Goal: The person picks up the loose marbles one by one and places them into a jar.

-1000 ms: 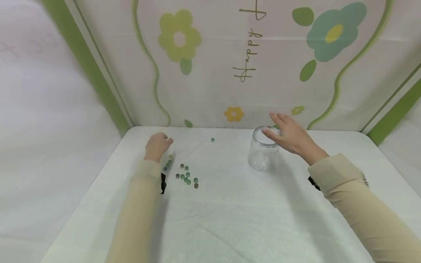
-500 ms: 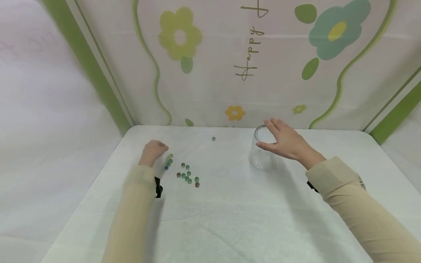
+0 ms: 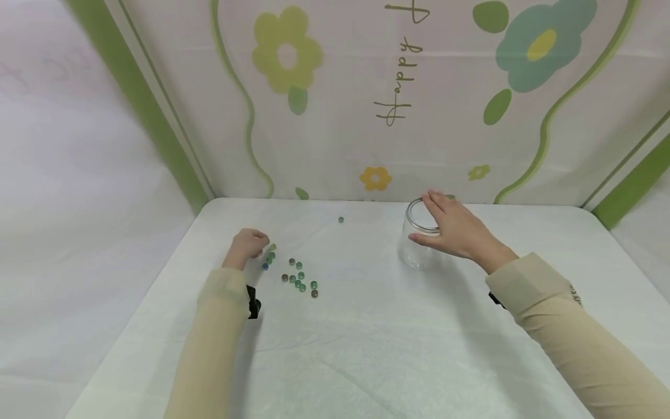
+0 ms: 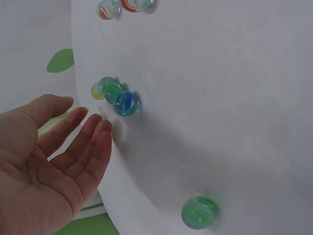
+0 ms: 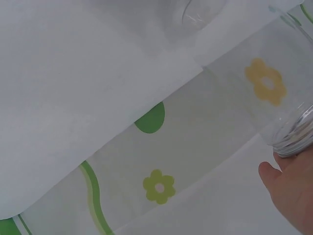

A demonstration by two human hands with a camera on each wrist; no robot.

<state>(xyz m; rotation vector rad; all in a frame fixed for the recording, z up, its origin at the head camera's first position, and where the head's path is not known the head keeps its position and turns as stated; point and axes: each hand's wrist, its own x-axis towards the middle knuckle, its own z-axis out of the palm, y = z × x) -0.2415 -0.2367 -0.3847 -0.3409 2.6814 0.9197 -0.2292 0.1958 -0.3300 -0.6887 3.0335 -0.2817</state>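
My left hand (image 3: 247, 245) hovers beside a short row of glass marbles, its fingers loosely bent and holding nothing. In the left wrist view the thumb and fingertips stand apart, just short of a blue marble (image 4: 125, 103), green marbles (image 4: 113, 92) and a yellow marble (image 4: 97, 91). Over on the right stands a clear glass jar (image 3: 415, 247), upright, with a thick rim. My right hand (image 3: 460, 231) is at its upper right side, fingers straight along the rim and thumb spread in front. The right wrist view catches part of this hand (image 5: 293, 188) right at the rim.
Several green and brownish marbles (image 3: 298, 284) lie in a loose group right of my left hand. A lone green marble (image 3: 341, 220) sits near the back of the white-covered table (image 3: 335, 355). A flower-printed cloth wall (image 3: 335, 134) rises behind it.
My left hand has come down and toward the row of marbles, its fingers drawing in. My right hand has lowered from above the jar to its rim. The marbles keep their places.
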